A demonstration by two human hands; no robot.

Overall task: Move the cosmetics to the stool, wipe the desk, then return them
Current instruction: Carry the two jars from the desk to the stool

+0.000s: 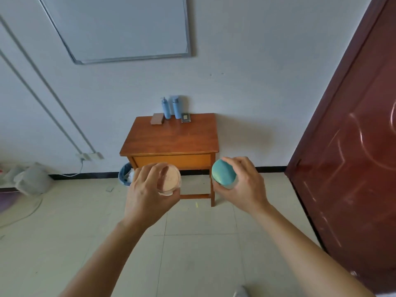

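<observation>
White wall (246, 61) and a dark red door (353, 136) on my right frame a pale tiled floor (64, 232). I note a wooden desk (171, 138) against the wall, with two blue bottles (166, 108) at its rear edge. Both forearms reach forward, short of the desk. Left hand (145, 196) grips a round pink compact (170, 179); right hand (246, 183) curls around a round teal compact (224, 174), both carried in the air.

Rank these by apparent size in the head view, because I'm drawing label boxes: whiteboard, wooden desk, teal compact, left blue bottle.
1. whiteboard
2. wooden desk
3. teal compact and left blue bottle: unranked. The compact fills more of the frame, but it is held far nearer the camera.
</observation>
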